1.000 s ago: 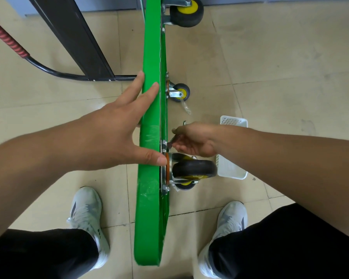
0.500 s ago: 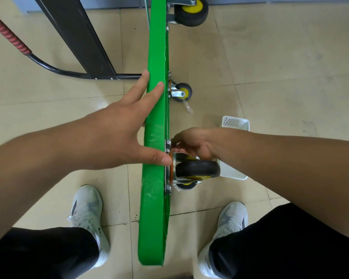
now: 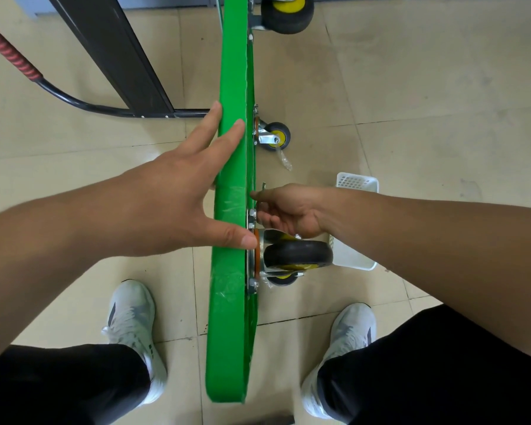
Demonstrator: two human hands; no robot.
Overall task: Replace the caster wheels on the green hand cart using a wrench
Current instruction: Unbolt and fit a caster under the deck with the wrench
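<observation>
Tiled floor (image 3: pixel 411 87); green hand cart (image 3: pixel 232 72) on edge. My left hand (image 3: pixel 172 204) braces it, fingers (image 3: pixel 229 138) spread; my right hand (image 3: pixel 292 210) grips the wrench (image 3: pixel 263 188), swung back up for another turn.

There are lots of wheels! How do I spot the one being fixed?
Find the green cart standing on edge between two white shoes. It's the large black wheel directly under the right hand gripping a wrench, in front of the white basket.
</observation>
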